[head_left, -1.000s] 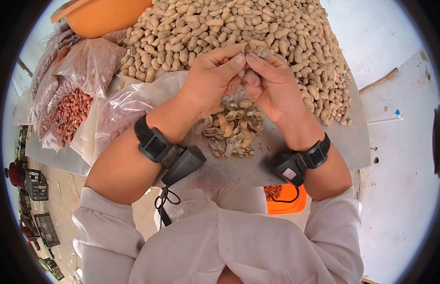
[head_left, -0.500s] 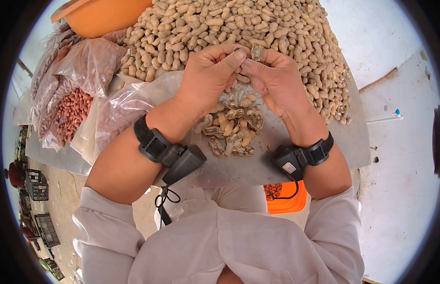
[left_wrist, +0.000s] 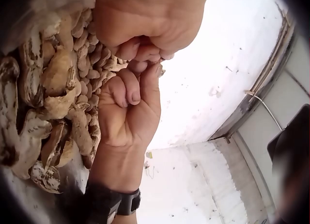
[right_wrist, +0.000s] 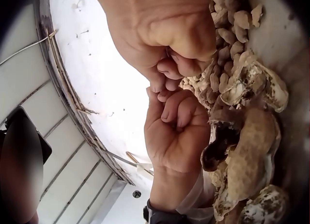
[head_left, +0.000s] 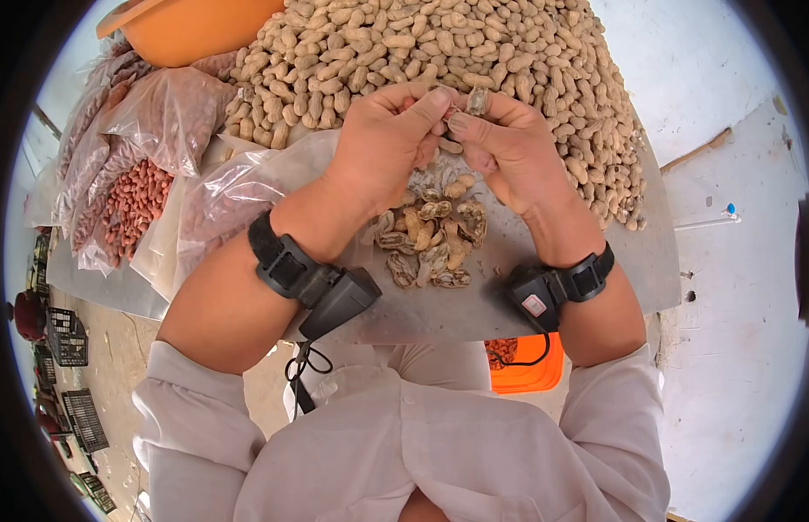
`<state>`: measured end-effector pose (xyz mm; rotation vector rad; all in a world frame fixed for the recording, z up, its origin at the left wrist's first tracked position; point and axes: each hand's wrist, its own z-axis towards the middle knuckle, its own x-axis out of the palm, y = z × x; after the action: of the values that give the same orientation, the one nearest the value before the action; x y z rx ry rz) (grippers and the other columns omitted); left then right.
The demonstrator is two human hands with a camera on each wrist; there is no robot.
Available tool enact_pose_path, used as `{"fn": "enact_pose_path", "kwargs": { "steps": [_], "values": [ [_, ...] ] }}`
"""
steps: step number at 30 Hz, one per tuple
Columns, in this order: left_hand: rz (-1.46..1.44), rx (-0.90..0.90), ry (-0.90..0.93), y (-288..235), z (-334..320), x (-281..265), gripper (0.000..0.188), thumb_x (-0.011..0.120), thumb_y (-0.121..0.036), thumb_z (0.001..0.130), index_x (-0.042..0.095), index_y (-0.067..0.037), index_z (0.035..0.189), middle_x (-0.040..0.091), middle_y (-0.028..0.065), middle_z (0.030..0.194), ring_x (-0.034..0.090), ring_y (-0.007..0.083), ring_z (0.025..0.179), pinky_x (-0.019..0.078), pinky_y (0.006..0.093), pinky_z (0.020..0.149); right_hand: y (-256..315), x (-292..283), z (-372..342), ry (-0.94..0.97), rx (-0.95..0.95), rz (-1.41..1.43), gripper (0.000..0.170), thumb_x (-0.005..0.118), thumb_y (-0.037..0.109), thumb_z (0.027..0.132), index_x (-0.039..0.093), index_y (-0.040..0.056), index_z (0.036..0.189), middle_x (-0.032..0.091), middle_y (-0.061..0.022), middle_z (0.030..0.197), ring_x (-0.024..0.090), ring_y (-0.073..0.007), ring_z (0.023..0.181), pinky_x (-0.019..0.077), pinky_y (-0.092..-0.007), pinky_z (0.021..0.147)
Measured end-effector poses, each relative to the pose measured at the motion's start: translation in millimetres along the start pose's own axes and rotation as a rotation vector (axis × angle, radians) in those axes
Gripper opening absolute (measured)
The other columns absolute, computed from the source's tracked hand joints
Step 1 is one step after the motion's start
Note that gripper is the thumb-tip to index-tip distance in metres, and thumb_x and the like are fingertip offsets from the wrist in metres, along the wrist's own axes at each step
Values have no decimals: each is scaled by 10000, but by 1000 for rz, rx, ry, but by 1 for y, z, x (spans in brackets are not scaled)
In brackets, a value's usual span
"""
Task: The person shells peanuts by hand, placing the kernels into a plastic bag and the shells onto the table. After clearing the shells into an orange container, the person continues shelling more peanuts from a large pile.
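Note:
Both hands meet in front of a large heap of unshelled peanuts (head_left: 404, 43). My right hand (head_left: 519, 152) pinches an opened peanut shell (head_left: 478, 100), its hollow inside facing up, near the index finger. Beside it, my left hand (head_left: 378, 143) has its fingers curled, with a bit of reddish peanut kernel (head_left: 410, 103) showing behind the thumb. The thumbs and fingertips of both hands come together. In the left wrist view the curled fingers (left_wrist: 127, 88) of the right hand hide most of what is pinched. Below the hands lies a small pile of broken shells (head_left: 432, 239).
A bag of red kernels (head_left: 137, 209) lies open at the left, with further clear plastic bags (head_left: 174, 113) around it. An orange basin (head_left: 191, 30) stands at the back left. Under the metal table's edge (head_left: 396, 326) sits an orange container (head_left: 535, 370) with red kernels.
The right hand has shifted slightly right and turned, and the opened shell moved with it from the thumb tips toward its index finger. The left hand stays nearly in place.

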<state>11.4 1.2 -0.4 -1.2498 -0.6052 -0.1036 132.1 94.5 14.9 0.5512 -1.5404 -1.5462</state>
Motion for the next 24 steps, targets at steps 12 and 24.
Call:
{"fn": "enact_pose_path", "kwargs": {
  "steps": [12,24],
  "values": [
    [69,29,4,1,-1,1,226,598,-157,876,623,8,1028,499,-19,655,381,42,484,292,170,417,5,-4,-2,-47,38,-49,169,683,97,782,551,29,702,513,-16,600,411,-68,472,278,-205,419],
    [49,-84,-8,1,1,-1,190,629,-111,843,636,35,963,571,25,692,416,61,501,317,188,429,2,-5,-1,-48,-60,48,58,591,45,809,592,4,849,611,-67,708,434,-58,483,292,-189,414]
  ]
}}
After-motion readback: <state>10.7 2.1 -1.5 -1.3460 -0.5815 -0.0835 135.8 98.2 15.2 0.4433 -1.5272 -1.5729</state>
